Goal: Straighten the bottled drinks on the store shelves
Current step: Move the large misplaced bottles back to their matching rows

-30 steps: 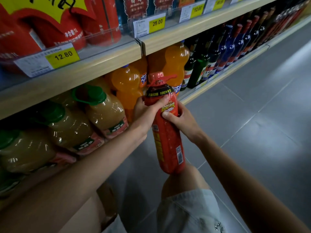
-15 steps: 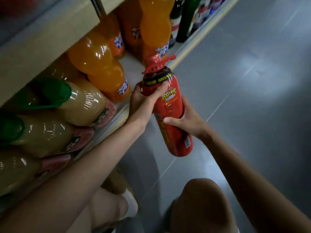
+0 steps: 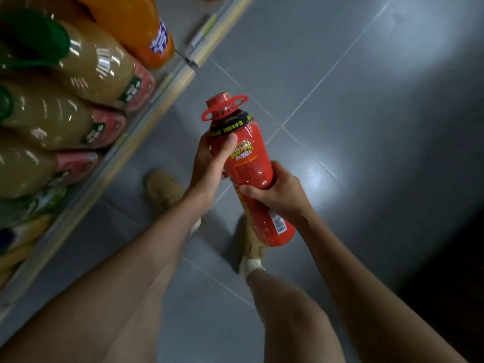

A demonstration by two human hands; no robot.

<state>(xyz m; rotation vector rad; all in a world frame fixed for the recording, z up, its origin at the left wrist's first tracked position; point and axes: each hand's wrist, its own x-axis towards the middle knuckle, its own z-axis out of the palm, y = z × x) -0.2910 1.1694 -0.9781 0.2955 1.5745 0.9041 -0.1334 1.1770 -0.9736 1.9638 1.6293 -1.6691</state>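
A tall red bottle [image 3: 251, 163] with a red cap and carry handle hangs over the grey floor, tilted with its cap away from me. My left hand [image 3: 209, 169] grips its upper part just below the black neck band. Around the middle of the bottle, my right hand [image 3: 277, 192] wraps from the right side. The bottle is off the shelf, to the right of the bottom shelf's edge [image 3: 146, 119]. On that shelf at the left stand large brownish juice bottles with green caps [image 3: 97, 66] and an orange soda bottle [image 3: 138, 27].
Grey tiled floor [image 3: 366, 127] fills the right side, with a bright reflection. My two feet in tan shoes [image 3: 162, 189] stand below the bottle, close to the shelf base. A price strip [image 3: 201, 38] runs along the shelf lip.
The view has tilted down from the shelves to the floor. Both hands have carried the red bottle away from the shelf and lower, keeping the same grip.
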